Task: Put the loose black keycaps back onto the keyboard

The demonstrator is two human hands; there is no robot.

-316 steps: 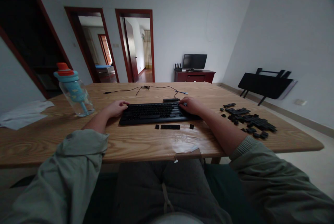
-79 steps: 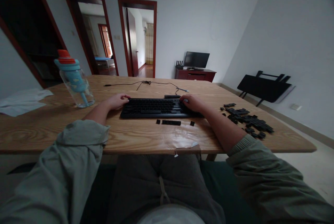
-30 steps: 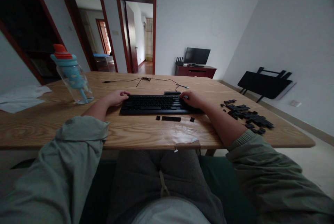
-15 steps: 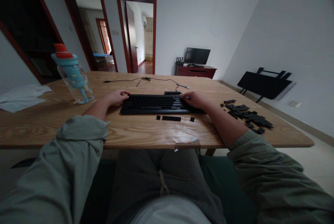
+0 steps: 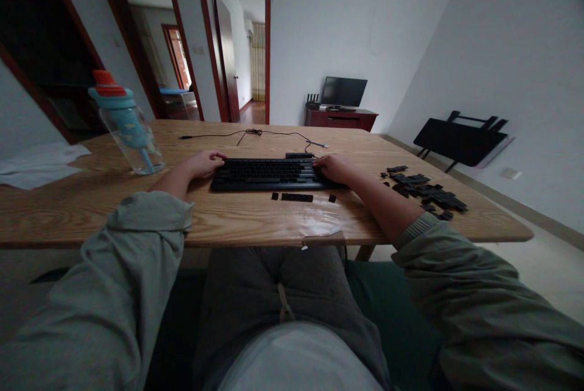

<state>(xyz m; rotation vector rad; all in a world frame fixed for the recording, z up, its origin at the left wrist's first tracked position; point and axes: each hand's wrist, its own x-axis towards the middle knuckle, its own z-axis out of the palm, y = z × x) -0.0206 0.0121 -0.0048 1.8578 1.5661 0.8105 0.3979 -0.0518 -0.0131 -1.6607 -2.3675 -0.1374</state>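
Note:
A black keyboard (image 5: 262, 186) lies flat on the wooden table, and bare dark patches show in its upper and right parts. My left hand (image 5: 206, 164) grips its left end near the far corner, fingers curled at the edge. Over the upper right part of the keyboard, my right hand (image 5: 334, 167) is closed, its fingertips together at the key area; anything between them is too small to make out. Just in front of the keyboard lie a long black spacebar keycap (image 5: 297, 197), a small keycap (image 5: 275, 196) to its left and another keycap (image 5: 333, 198) to its right.
A heap of black keycaps (image 5: 426, 190) spreads at the right. Behind the keyboard are a thin cable (image 5: 219, 135) and a dark bar-shaped piece (image 5: 298, 155). A clear bottle (image 5: 132, 129) with an orange lid and white tissues (image 5: 41, 163) stand and lie at the left.
The camera view has shifted slightly. Both hands stay at the keyboard, my right hand still over its upper right part. The loose keycaps lie as before.

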